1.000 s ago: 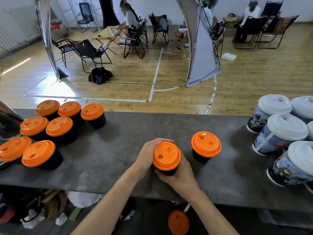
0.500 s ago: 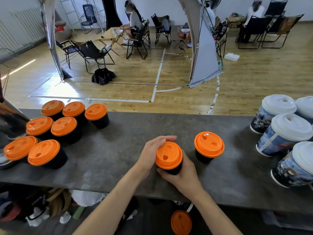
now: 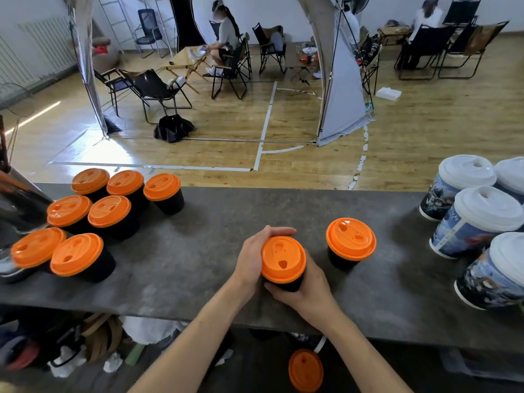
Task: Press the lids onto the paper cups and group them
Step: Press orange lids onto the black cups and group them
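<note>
Now both hands' grip (image 3: 283, 268) encloses the lidded cup (image 3: 283, 259).

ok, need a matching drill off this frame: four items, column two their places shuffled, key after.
Items:
1. held black cup
2. lone orange-lidded cup
3. white-lidded printed cups
4. loose orange lid

Places:
A. right end of the counter
B. below the counter's near edge
C. between left hand and right hand
D. standing free, just right of the hands

Pairs: 1-C, 2-D, 3-A, 4-B
</note>
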